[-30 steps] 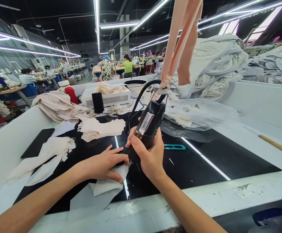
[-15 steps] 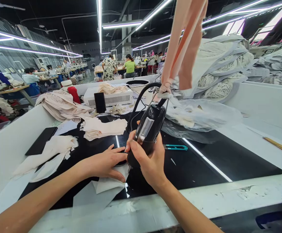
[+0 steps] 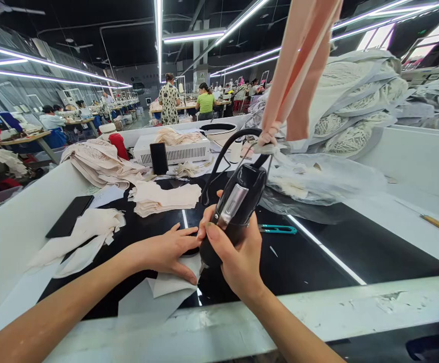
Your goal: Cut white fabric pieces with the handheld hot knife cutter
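Note:
My right hand (image 3: 238, 247) is wrapped round a black corded electric fabric cutter (image 3: 238, 196) with a silver lever on its body. It is held tilted, its lower end down at the worktop, where the tip is mostly hidden. Pinkish cloth strips (image 3: 295, 75) tied near its top run upward out of view. Just left of the cutter, my left hand (image 3: 168, 249) lies flat with fingers spread, pressing on a small cream fabric piece (image 3: 170, 285). Beneath that piece is a pale translucent sheet (image 3: 140, 302). Teal thread snips (image 3: 280, 229) lie right of my right hand.
Stacked cream fabric pieces (image 3: 166, 199) lie ahead on the black worktop (image 3: 318, 252). At left are more cut pieces (image 3: 87, 234) and a black phone-like slab (image 3: 70, 217). A plastic bag (image 3: 318, 176) sits at back right. Several people work at tables beyond.
The whole view has shifted slightly, so things appear a little further right. My hands, the cutter and the fabric piece keep nearly the same positions relative to each other.

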A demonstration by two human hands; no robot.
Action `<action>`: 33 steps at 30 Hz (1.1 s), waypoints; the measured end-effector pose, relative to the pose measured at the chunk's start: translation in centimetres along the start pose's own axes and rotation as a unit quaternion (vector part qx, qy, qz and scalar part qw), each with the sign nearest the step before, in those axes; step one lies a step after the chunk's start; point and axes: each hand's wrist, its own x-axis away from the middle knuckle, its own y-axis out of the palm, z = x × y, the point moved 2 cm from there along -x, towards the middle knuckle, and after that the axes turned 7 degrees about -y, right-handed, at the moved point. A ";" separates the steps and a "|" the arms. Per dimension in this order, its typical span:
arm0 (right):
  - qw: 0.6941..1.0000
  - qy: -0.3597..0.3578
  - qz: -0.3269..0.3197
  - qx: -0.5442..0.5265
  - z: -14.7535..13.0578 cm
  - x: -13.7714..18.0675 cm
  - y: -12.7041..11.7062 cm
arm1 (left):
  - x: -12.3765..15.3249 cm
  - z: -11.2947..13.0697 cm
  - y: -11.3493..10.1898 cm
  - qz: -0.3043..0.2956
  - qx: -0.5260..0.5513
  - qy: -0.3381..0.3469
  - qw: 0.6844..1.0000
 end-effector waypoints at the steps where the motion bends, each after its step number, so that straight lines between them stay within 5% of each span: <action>1: 1.000 0.000 0.002 0.003 0.1 0.0 0.0 | 0.0 0.0 0.0 -0.001 -0.002 0.004 1.000; 23: 0.999 0.043 0.015 0.017 1.0 0.6 -1.1 | -0.6 -0.7 0.9 0.026 -0.022 0.039 0.999; 29: 0.998 0.057 0.027 0.027 0.5 0.4 -2.3 | 2.0 0.4 2.0 0.153 -0.030 0.014 0.988; 33: 0.999 0.050 0.005 0.015 0.4 0.3 -2.8 | 4.3 1.3 4.1 0.227 -0.100 -0.062 0.967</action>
